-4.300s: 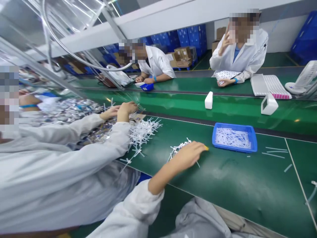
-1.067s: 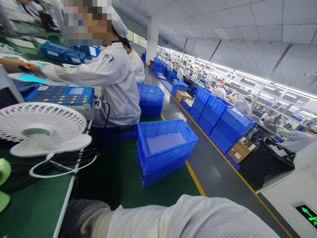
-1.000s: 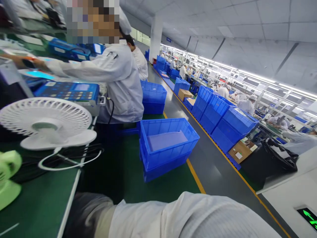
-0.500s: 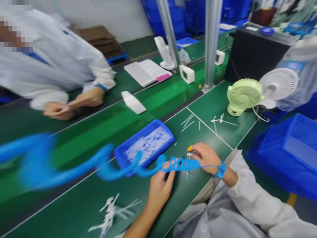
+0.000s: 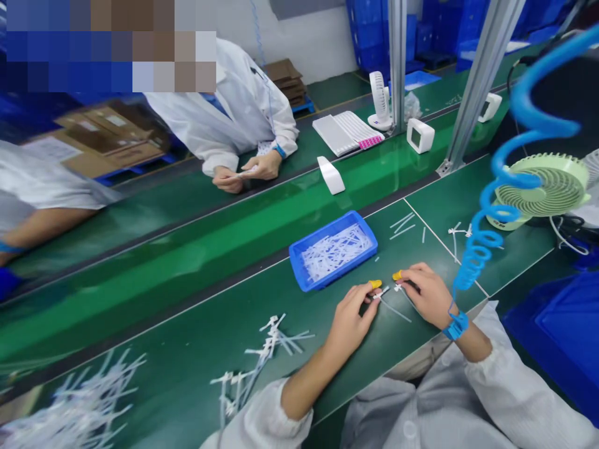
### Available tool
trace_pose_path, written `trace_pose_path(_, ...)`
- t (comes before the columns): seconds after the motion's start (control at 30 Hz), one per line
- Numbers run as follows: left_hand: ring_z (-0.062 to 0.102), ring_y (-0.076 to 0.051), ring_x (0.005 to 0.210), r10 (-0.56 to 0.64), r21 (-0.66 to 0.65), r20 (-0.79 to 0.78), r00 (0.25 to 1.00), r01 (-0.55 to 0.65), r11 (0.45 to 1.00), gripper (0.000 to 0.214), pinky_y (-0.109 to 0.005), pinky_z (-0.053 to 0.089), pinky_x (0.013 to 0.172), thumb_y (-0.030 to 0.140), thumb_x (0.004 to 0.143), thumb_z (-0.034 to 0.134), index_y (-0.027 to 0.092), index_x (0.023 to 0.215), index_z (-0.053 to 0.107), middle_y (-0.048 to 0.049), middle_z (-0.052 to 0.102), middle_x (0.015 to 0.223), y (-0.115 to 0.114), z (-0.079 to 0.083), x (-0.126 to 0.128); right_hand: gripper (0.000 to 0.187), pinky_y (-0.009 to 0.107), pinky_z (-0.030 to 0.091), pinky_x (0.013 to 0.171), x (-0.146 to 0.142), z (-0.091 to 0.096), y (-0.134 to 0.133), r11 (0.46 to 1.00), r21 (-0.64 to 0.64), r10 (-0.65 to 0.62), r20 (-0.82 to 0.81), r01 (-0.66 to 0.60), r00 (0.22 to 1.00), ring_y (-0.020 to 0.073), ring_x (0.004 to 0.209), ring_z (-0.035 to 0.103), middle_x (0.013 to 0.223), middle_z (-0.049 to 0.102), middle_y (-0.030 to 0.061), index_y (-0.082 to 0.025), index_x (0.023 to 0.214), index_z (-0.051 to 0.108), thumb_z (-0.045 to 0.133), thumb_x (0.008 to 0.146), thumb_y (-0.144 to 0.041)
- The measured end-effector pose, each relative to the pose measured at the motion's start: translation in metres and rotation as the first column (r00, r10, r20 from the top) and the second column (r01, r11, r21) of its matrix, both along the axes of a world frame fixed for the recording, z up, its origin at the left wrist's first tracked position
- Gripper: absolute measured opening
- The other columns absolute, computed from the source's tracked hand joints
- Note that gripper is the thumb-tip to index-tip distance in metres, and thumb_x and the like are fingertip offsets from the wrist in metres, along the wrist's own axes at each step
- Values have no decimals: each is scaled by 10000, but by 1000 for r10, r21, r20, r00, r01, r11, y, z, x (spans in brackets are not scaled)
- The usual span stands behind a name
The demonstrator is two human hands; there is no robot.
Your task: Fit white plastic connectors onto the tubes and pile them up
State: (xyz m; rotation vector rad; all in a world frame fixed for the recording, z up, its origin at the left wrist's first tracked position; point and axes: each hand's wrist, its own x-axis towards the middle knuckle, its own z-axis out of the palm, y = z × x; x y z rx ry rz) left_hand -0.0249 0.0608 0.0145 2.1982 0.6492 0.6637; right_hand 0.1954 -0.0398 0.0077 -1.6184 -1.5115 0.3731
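Observation:
My left hand (image 5: 352, 315), with a yellow cover on one fingertip, pinches a small white connector with thin clear tubes (image 5: 397, 310) running from it. Just to the right, my right hand (image 5: 428, 296) also wears a yellow finger cover. Between its thumb and finger sits another small white connector (image 5: 398, 287). The two hands are close but apart, low over the green bench. A blue wrist strap (image 5: 456, 325) circles my right wrist, tied to a coiled blue cord (image 5: 486, 237). Beyond my hands stands a blue tray (image 5: 299, 284) holding many short clear tubes.
Joined white-and-clear pieces (image 5: 271, 337) lie left of my left arm, with a larger pile (image 5: 79, 405) at the lower left. Loose tubes (image 5: 403, 224) lie behind my hands. A green fan (image 5: 543, 187) stands at right. Across the green belt (image 5: 224, 249), a person handles something small.
My view has swung left, bringing the tube pile and another person's arm in. The coiled cord, formerly across my left hand, now hangs at the right. My left hand now pinches a connector with tubes.

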Motion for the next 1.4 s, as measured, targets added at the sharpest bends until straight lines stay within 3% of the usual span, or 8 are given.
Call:
trace_pose_path(0.17,689,-228,1011,-53,69,-44,998,56,996,233,-358,570,926,193,1082,558,229,1283,669,-76,753,1129,1,4,1,227,375,610,856,1,-2,-2,996,-26,-86,17,86,996,257,986,697,1023,793,64,-274,1071,783,594,1017,-159)
trace_pose_path(0.4,642,-239,1120,-95,86,-30,995,97,992,279,-370,528,1001,117,1057,518,219,1284,643,-92,687,1187,-2,4,4,249,426,608,901,21,-4,14,998,-34,-45,194,52,980,297,1042,710,1035,811,101,-243,1058,779,542,1021,-174)
trace_pose_path(0.6,616,-241,1088,-92,57,-31,995,93,994,278,-376,521,980,108,1046,508,212,1260,652,-96,647,1166,-3,0,4,208,399,606,901,23,58,43,997,75,-21,130,11,991,261,980,743,1121,807,71,-255,1141,760,573,1049,-238)
trace_pose_path(0.77,617,-257,1106,-90,63,-29,995,92,994,239,-406,520,1004,132,1042,533,205,1233,656,-105,658,1193,-3,-2,4,209,378,591,954,-11,97,106,955,37,285,164,-294,944,252,1037,751,1138,801,71,-244,1163,775,629,1026,-184)
trace_pose_path(0.83,622,-255,1121,-81,57,-15,997,82,995,249,-400,527,1008,120,1032,537,205,1235,655,-108,654,1207,-3,-4,4,244,390,567,1019,-26,94,138,920,-110,391,259,-375,883,262,1103,747,1154,802,90,-211,1151,781,685,959,-96)
trace_pose_path(1.0,634,-246,1115,-91,47,16,996,90,995,255,-374,536,997,83,1004,547,196,1207,651,-109,654,1197,-2,-5,4,217,374,553,979,-50,76,194,856,-460,456,461,-234,761,312,1081,761,1113,811,168,-154,1043,820,796,853,-50)
trace_pose_path(1.2,623,-254,1082,-101,89,15,995,99,991,225,-380,531,966,84,1002,537,180,1168,655,-117,657,1160,-1,-8,5,118,323,523,872,-47,74,208,836,-515,461,471,-190,753,286,998,777,976,835,112,-184,853,817,777,873,-75)
trace_pose_path(1.4,625,-254,1062,-115,114,-20,993,116,987,217,-385,526,959,85,1029,517,179,1170,653,-120,668,1167,0,-11,6,228,287,488,831,-45,69,208,845,-506,434,463,-172,773,240,969,770,965,832,60,-205,1091,786,714,923,-67)
